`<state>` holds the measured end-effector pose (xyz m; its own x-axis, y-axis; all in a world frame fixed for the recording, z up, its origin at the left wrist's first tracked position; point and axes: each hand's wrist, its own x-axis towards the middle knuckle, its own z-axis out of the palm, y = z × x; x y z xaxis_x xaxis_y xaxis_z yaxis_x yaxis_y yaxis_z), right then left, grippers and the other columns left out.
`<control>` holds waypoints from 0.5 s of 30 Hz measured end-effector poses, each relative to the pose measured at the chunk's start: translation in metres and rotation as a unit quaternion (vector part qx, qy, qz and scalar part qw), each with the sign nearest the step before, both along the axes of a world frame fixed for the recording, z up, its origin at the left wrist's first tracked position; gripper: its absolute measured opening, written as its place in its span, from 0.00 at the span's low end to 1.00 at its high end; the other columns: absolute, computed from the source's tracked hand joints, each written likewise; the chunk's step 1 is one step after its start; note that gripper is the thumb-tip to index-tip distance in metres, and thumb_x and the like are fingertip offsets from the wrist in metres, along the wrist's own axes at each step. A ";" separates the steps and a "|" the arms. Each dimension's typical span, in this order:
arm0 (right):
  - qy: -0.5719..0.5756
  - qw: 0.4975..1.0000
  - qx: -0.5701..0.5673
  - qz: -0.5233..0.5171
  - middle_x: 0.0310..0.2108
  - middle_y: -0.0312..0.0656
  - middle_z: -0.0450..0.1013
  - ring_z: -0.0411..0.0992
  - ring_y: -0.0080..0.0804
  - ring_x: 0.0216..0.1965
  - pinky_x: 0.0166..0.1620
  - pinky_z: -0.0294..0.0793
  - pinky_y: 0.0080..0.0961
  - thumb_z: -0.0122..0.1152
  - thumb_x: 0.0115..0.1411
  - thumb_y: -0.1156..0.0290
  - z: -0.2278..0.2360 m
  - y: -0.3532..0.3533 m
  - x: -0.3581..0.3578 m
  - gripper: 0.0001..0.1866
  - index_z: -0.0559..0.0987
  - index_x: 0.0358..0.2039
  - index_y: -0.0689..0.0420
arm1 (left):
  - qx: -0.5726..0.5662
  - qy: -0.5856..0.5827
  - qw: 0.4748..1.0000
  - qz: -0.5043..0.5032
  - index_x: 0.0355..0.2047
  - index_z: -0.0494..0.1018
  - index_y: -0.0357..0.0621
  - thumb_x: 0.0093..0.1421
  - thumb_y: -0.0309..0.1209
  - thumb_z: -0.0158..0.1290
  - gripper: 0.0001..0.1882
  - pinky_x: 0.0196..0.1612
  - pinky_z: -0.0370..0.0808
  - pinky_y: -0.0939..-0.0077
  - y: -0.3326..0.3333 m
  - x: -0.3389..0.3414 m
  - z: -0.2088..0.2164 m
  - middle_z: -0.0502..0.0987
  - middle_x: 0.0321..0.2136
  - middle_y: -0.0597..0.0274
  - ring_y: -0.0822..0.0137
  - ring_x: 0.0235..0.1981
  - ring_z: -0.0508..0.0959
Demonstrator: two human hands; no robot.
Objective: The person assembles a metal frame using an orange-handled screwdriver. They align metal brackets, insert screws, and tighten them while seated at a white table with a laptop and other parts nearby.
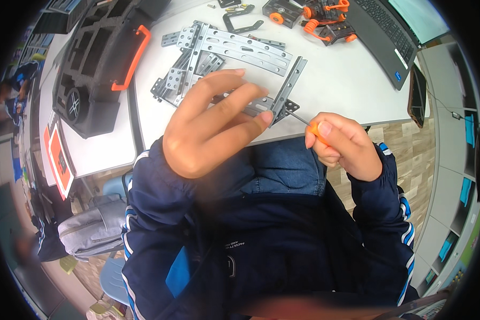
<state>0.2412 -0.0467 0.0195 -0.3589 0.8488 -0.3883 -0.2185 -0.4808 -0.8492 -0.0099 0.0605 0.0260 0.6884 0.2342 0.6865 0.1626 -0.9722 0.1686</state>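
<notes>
My right hand is closed round the orange handle of a screwdriver, whose thin shaft points left to the near corner of a grey metal frame. The frame is built of perforated beams and plates. My left hand arches over the frame's near side, its fingers bent and somewhat spread. One fingertip presses by the upright perforated beam, close to the screwdriver's tip. The left palm and part of the frame under it are hidden. Whether the tip sits in a screw cannot be made out.
Behind the frame lie a dark angled bracket and black parts with orange pieces. An open laptop stands at the right, a phone at the table's edge. A black case with an orange handle fills the left.
</notes>
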 end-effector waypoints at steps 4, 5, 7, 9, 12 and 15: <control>-0.277 0.928 0.245 -0.038 0.21 0.35 0.65 0.64 0.23 0.21 0.25 0.61 0.21 0.51 0.70 0.73 0.002 -0.005 -0.015 0.08 0.75 0.40 0.64 | 0.032 -0.024 0.999 -0.001 0.30 0.79 0.37 0.37 0.17 0.64 0.16 0.45 0.82 0.60 0.005 0.004 -0.002 0.80 0.39 0.51 0.50 0.42 0.78; -0.347 0.889 0.294 -0.056 0.22 0.38 0.67 0.66 0.26 0.22 0.26 0.64 0.23 0.54 0.68 0.75 0.003 -0.008 -0.019 0.05 0.75 0.40 0.64 | 0.028 -0.026 0.999 -0.002 0.30 0.79 0.37 0.38 0.17 0.64 0.15 0.44 0.82 0.61 0.005 0.005 -0.002 0.80 0.39 0.51 0.50 0.42 0.78; -0.463 0.795 0.383 -0.082 0.24 0.42 0.69 0.69 0.33 0.24 0.28 0.68 0.27 0.59 0.63 0.77 0.004 -0.008 -0.023 0.06 0.76 0.40 0.64 | 0.020 -0.030 0.999 0.003 0.29 0.80 0.37 0.38 0.16 0.64 0.14 0.44 0.82 0.62 0.004 0.005 -0.001 0.80 0.39 0.51 0.50 0.42 0.78; -0.551 0.690 0.460 -0.098 0.27 0.45 0.70 0.71 0.39 0.26 0.30 0.71 0.31 0.64 0.58 0.79 0.004 -0.007 -0.025 0.10 0.76 0.41 0.64 | 0.002 -0.031 1.000 0.001 0.29 0.80 0.37 0.39 0.16 0.63 0.14 0.43 0.82 0.63 0.004 0.005 -0.001 0.80 0.39 0.51 0.50 0.42 0.78; -0.605 0.587 0.526 -0.109 0.29 0.46 0.71 0.70 0.42 0.28 0.32 0.72 0.35 0.66 0.55 0.78 0.006 -0.006 -0.024 0.16 0.76 0.44 0.65 | -0.022 -0.020 1.000 0.006 0.30 0.80 0.38 0.39 0.14 0.63 0.14 0.43 0.82 0.62 0.001 0.004 -0.001 0.80 0.39 0.51 0.50 0.42 0.78; -0.589 0.607 0.523 -0.107 0.28 0.46 0.70 0.70 0.43 0.29 0.33 0.72 0.33 0.66 0.54 0.78 0.009 -0.007 -0.024 0.19 0.76 0.47 0.66 | -0.032 -0.015 0.999 0.013 0.31 0.81 0.38 0.39 0.13 0.60 0.16 0.47 0.80 0.61 0.000 0.002 -0.003 0.81 0.40 0.48 0.49 0.44 0.78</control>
<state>0.2176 -0.0536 0.0287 -0.1940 0.8297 0.5234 0.8734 0.3891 -0.2930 -0.0082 0.0603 0.0234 0.6615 0.2957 0.6892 0.1819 -0.9548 0.2351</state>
